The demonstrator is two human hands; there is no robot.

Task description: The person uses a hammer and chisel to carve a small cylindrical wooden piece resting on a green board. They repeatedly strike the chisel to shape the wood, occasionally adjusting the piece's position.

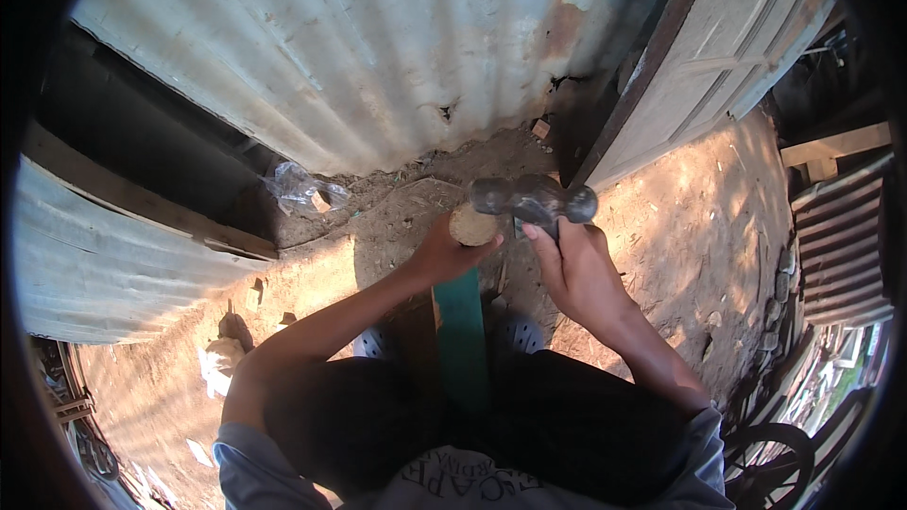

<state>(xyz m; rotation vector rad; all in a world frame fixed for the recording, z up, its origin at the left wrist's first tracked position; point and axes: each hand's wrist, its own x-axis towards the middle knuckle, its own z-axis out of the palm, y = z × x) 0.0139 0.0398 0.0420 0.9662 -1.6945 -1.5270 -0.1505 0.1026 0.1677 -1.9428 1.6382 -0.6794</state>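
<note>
Gripping a brown round-topped piece (472,228), the left hand (442,252) is closed over a green plank (460,321); the right hand (582,272) is clamped on a dark-headed hammer (534,196) alongside.

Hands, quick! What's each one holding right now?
Left hand: closed around a tan round-topped piece, material unclear.
Right hand: closed around a dark metal hammer, close to its head.

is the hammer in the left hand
No, the right hand grips the hammer, while the left hand holds a round-ended tan piece.
</note>
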